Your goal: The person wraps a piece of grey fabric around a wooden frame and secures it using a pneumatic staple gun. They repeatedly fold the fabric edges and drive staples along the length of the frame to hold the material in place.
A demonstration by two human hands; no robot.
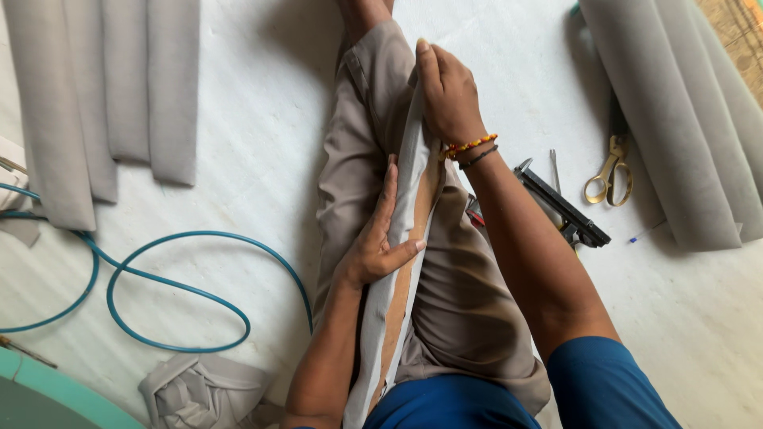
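Note:
A long narrow wooden strip (407,274) wrapped in grey fabric (413,171) lies along my legs, between my thighs. My left hand (373,238) presses flat against the strip's left side at its middle, thumb across the fabric edge. My right hand (447,91), with a beaded bracelet at the wrist, grips the fabric over the strip's far end. Bare brown wood shows between the folded fabric edges.
A black pneumatic staple gun (560,205) lies right of my leg, gold-handled scissors (610,176) beyond it. Grey upholstered panels lie at the top left (111,95) and top right (683,119). A blue air hose (171,290) loops on the white floor at left; crumpled fabric (203,391) sits below.

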